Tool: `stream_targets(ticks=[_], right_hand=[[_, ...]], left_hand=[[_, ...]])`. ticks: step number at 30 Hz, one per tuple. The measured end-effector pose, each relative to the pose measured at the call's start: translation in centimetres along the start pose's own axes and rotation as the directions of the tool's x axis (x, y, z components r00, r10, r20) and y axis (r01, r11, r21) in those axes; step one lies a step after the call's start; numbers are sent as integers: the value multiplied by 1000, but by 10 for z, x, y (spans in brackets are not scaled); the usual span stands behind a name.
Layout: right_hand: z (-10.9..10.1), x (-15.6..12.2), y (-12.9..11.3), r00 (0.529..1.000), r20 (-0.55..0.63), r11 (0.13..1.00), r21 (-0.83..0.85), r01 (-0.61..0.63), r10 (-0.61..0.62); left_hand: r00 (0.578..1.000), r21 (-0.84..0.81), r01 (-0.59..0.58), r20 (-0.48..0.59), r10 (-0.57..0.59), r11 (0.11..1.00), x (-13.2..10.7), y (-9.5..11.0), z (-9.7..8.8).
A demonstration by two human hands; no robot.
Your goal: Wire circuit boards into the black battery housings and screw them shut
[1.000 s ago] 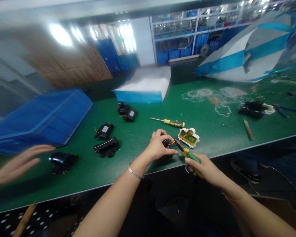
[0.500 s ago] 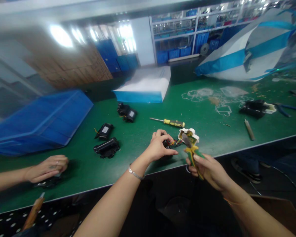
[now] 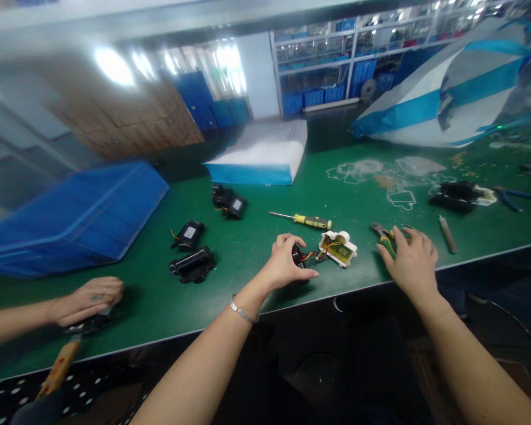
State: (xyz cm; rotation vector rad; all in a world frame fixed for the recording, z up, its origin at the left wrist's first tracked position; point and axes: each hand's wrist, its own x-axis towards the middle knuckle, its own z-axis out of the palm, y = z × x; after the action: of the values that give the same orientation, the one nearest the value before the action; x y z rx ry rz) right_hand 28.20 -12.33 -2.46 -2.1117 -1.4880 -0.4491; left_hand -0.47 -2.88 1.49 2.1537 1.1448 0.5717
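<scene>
My left hand (image 3: 287, 258) is closed around a black plastic housing (image 3: 297, 255), mostly hidden by the fingers. Red, yellow and black wires (image 3: 312, 255) run from it to a white plastic shell (image 3: 338, 248) with a greenish circuit board inside, lying on the bench. To the right, my right hand (image 3: 410, 260) has thumb and fingers around the green and yellow handles of a pair of cutting pliers (image 3: 386, 241), low at the bench top with the jaws pointing away to the left. Behind the shell lies a yellow and black screwdriver (image 3: 312, 221).
Several black units (image 3: 190, 264) lie left on the green bench (image 3: 243, 260). A blue bin (image 3: 75, 212) and a co-worker's hand (image 3: 88, 301) are further left. Toward the right are another black unit (image 3: 454, 196), blue-handled pliers (image 3: 511, 199) and a small tube (image 3: 446, 234). A white-and-blue sack (image 3: 256, 153) lies behind.
My right hand has moved right with the pliers, away from the white shell and down to the bench. My left hand stays on the black housing. The co-worker's tool has shifted slightly.
</scene>
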Motion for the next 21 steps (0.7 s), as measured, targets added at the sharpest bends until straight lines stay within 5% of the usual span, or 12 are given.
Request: stream_targets(ticks=[4,9,13,21], right_hand=[[-18,6,-49,974,-24,921,323,220,-224],[2,12,-85,948,184,873,463,150,-260],[11,14,-73,961,175,893,434,120,-214],[-22,10,-9,999,20,973,229,-39,35]], left_hand=[[1000,-43,17,-11,-17,999,0,0,1],[1000,5,-9,22,9,1000,-3,2,-1],[998,57,-20,68,17,998,-8,-2,-17],[990,-24,23,139,-19,999,-24,-8,-54]])
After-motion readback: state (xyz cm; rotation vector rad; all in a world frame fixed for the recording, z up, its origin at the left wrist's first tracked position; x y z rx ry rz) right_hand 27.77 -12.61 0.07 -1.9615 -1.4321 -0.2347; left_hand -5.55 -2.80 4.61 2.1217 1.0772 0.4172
